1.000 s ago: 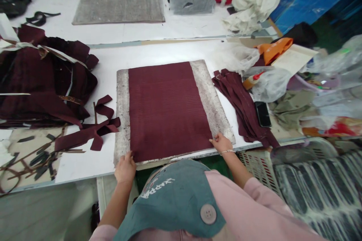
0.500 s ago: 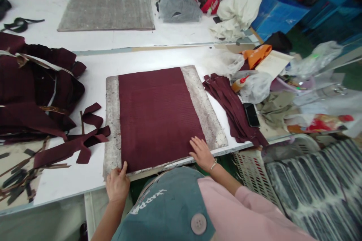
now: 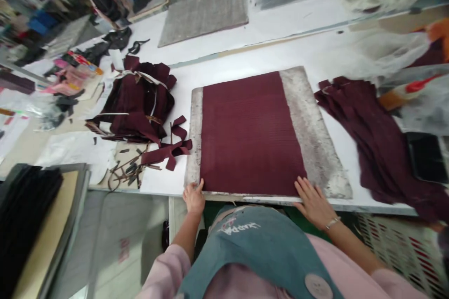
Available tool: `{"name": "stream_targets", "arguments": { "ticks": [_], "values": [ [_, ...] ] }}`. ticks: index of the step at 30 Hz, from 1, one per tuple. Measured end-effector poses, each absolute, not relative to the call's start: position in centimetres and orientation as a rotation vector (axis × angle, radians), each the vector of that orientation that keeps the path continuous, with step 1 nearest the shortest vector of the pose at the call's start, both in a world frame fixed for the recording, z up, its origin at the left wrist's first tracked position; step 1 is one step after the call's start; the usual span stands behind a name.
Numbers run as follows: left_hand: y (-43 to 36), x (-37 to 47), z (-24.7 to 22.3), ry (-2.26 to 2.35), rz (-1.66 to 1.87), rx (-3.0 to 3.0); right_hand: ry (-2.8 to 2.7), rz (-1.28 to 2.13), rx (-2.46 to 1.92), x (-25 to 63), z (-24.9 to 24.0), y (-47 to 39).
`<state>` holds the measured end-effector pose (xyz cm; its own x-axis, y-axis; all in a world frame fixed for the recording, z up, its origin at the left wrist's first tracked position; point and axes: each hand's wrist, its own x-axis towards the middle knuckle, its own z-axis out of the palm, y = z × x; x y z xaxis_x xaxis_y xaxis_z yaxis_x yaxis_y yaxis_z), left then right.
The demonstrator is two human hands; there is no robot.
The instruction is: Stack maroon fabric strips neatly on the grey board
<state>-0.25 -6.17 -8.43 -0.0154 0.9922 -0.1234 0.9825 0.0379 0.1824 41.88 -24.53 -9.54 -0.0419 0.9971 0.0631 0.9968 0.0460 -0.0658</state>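
A maroon sheet with fine parallel lines (image 3: 249,135) lies flat on a worn grey board (image 3: 315,126), whose sides show left and right of it. My left hand (image 3: 194,197) rests at the board's near left corner, thumb apart from the fingers and touching the sheet's corner, holding nothing. On the sheet's near right corner lies my right hand (image 3: 314,201), palm down with its fingers spread and nothing in them. Loose maroon strips (image 3: 170,149) lie left of the board, and a bundle of long maroon strips (image 3: 368,135) is to its right.
A tied maroon stack (image 3: 140,98) stands at the left, near dark scraps (image 3: 129,170). A black phone (image 3: 426,156) and plastic bags lie at the right. Another grey board (image 3: 206,11) is on the far table. A white basket (image 3: 396,247) sits below the right edge.
The view has swung left, showing more of the left side. Both hands stay at the near corners of the sheet, which lies as before on the board.
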Motion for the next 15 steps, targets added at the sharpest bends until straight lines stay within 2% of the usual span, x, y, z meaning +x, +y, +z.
{"name": "stream_targets", "arguments": {
  "ticks": [7,10,12,15],
  "values": [
    [-6.1,0.1,-7.5,2.273,0.276,1.947,-2.173,-0.029,-2.104,42.1,-9.8,-25.0],
    [-7.3,1.3,-7.5,1.922,0.350,2.342,-2.181,-0.004,-2.111,42.1,-9.5,-24.8],
    [-8.1,2.4,-8.0,1.677,0.237,2.508,-2.186,0.016,-2.126,42.2,-9.2,-24.8],
    [-9.0,3.7,-8.6,1.651,0.084,2.501,-2.194,0.060,-2.148,42.1,-8.5,-24.6]
  ]
}}
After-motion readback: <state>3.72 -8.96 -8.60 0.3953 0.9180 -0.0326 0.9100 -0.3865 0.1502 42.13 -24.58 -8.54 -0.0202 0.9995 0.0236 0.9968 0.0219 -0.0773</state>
